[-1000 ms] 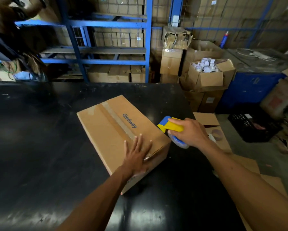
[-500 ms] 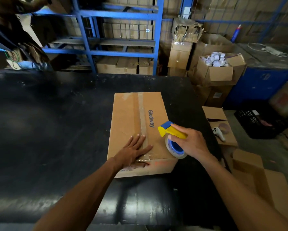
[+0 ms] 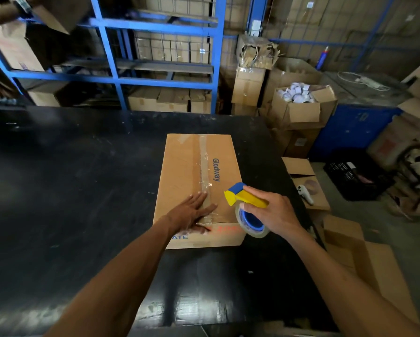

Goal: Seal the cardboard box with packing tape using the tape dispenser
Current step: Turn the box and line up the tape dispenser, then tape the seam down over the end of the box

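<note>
Left hand [image 3: 190,212] flat on taped cardboard box [image 3: 179,171], tape dispenser [image 3: 246,203] in right hand [image 3: 272,212].

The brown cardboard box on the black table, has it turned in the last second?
Yes. The brown cardboard box has swung round from a diagonal lie; its long sides now run square to the far edge of the black table.

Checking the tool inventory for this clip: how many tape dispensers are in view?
1: the yellow-and-blue tape dispenser, held in the right hand over the cardboard box's near right corner. Others may be hidden among the clutter.
</note>
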Demonstrator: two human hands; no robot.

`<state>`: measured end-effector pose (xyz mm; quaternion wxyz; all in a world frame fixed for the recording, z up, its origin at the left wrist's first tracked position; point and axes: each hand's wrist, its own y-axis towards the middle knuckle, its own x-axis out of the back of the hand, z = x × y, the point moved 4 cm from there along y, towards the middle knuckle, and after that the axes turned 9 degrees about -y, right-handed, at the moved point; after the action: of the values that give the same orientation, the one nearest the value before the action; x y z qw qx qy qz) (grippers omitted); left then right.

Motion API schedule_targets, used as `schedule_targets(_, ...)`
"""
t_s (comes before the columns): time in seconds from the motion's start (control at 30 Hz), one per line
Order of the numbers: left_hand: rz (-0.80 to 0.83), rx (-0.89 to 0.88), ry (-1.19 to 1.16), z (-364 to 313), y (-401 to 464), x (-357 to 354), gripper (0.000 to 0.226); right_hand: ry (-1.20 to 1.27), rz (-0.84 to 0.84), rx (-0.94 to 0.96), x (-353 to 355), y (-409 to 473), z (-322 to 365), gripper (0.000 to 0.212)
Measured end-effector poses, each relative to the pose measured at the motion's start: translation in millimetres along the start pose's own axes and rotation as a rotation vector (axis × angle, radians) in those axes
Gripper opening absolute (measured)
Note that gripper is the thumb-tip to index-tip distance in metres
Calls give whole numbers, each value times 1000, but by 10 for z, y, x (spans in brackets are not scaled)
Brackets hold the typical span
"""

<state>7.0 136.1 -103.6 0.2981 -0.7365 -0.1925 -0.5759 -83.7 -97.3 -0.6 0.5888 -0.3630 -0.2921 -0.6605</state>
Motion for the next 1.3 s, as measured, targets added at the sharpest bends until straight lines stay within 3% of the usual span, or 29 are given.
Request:
schedule_targets(0.07, 12, 35, -23, -37, -16, -16, 91, 6, 8, 4, -3, -37, 19, 58)
schedule_targets(0.13, 1, 97, -218, -124, -105, 14, 88, 29, 14, 25, 0, -93, 38, 57)
schedule_targets(0.2, -83, 186, -758, -254, -277, 115, 78, 31, 17, 81, 13, -166, 55, 56)
schedule_targets(0.3, -313, 361, -1684, -392, -564, 285, 38, -16, -5, 198, 21, -270, 63, 58)
schedule_targets(0.37, -273, 503, -2124, -399, -717, 338, 47, -40, -48, 299, 12, -331, 92, 59)
schedule_targets(0.4, -218, 559, -2232, -379, -794, 351, 54, -58, -82, 374, 16, -367, 131, 58)
schedule_targets(0.53, -66, 565, -2339, -361, -1049, 426, 68, -40, -201, 621, 24, -515, 372, 59)
schedule_targets(0.7, -54, 514, -2299, -433, -1208, 491, 66, -365, 3, 673, -346, -517, 497, 62)
schedule_targets(1.07, -241, 698, -2297, -321, -1288, 326, 12, -12, -89, 707, -463, -528, 696, 59)
schedule_targets(1.3, -524, 820, -2008, -194, -1255, 340, 17, -221, 51, 673, -529, -429, 645, 63)
